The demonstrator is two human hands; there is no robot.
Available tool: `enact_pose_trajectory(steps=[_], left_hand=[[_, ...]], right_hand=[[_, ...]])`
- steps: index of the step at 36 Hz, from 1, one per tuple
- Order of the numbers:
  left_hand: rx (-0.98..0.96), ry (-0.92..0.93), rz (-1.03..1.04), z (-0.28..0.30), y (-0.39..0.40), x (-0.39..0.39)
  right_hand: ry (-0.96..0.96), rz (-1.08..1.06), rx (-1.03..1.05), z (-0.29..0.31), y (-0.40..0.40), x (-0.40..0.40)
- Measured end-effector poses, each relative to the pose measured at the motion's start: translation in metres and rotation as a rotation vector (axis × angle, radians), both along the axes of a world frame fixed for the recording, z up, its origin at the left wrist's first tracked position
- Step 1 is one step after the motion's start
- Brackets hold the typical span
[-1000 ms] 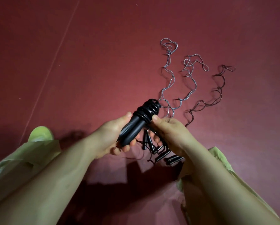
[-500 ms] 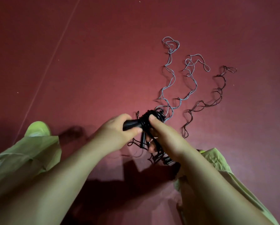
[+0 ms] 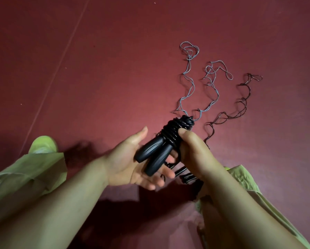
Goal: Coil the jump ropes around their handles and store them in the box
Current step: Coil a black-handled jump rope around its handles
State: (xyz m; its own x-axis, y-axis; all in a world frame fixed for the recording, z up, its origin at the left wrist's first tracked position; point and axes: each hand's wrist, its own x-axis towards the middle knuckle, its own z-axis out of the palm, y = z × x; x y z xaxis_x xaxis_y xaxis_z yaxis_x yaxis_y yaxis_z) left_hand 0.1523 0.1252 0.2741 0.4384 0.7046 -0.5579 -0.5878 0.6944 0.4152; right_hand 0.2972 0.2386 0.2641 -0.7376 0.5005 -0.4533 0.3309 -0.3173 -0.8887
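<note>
The pair of black handles (image 3: 151, 156) lies slantwise over the left hand (image 3: 132, 164), whose palm is up and fingers relaxed; butt ends point near-left, the wrapped end far-right. The handles are smooth, rounded and tapered. Glossy black rope coils (image 3: 175, 131) bind their far end, pinched by the right hand (image 3: 193, 153). More black handles (image 3: 183, 174) lie beneath. Beyond, wavy grey ropes (image 3: 186, 90) and a dark rope (image 3: 240, 106) trail across the red floor (image 3: 114, 69).
</note>
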Motion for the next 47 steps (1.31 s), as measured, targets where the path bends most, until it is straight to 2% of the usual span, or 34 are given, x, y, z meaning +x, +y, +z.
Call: enact_pose_trajectory(steps=[3, 6, 9, 13, 19, 24, 28, 33, 39, 41, 43, 47], left_hand=[[0.007, -0.051, -0.014, -0.001, -0.002, 0.003], [0.014, 0.001, 0.029, -0.001, 0.000, 0.000], [-0.035, 0.153, 0.073, 0.000, 0.003, -0.002], [-0.059, 0.368, 0.088, 0.001, 0.003, 0.002], [-0.080, 0.603, 0.176, -0.008, 0.003, 0.003], [-0.059, 0.822, 0.228, -0.011, 0.007, 0.003], [-0.023, 1.144, 0.169, -0.018, 0.003, 0.000], [0.046, 1.322, 0.050, -0.018, 0.003, 0.002], [0.071, 1.201, 0.085, -0.018, 0.003, 0.004], [0.076, 1.078, 0.103, -0.017, 0.003, 0.004], [0.067, 0.799, 0.133, -0.014, 0.002, 0.007], [-0.003, 0.058, 0.029, -0.006, -0.002, 0.007]], right_hand=[[0.046, 0.051, -0.025, 0.006, -0.002, -0.003], [0.029, 0.036, -0.008, 0.009, -0.002, -0.005], [0.022, 0.026, -0.016, 0.010, 0.003, -0.003], [-0.097, -0.014, -0.083, 0.009, 0.005, -0.002], [-0.272, -0.068, 0.181, 0.006, 0.000, -0.006], [-0.306, -0.083, 0.405, 0.003, -0.009, -0.008], [-0.245, -0.063, 0.292, 0.007, -0.016, -0.011], [-0.256, -0.071, 0.122, 0.012, -0.019, -0.013], [-0.181, -0.111, 0.103, 0.006, -0.016, -0.011], [-0.116, -0.128, 0.079, 0.008, -0.014, -0.010], [-0.027, -0.172, 0.012, 0.009, -0.014, -0.010], [0.027, -0.237, -0.096, 0.009, -0.013, -0.012]])
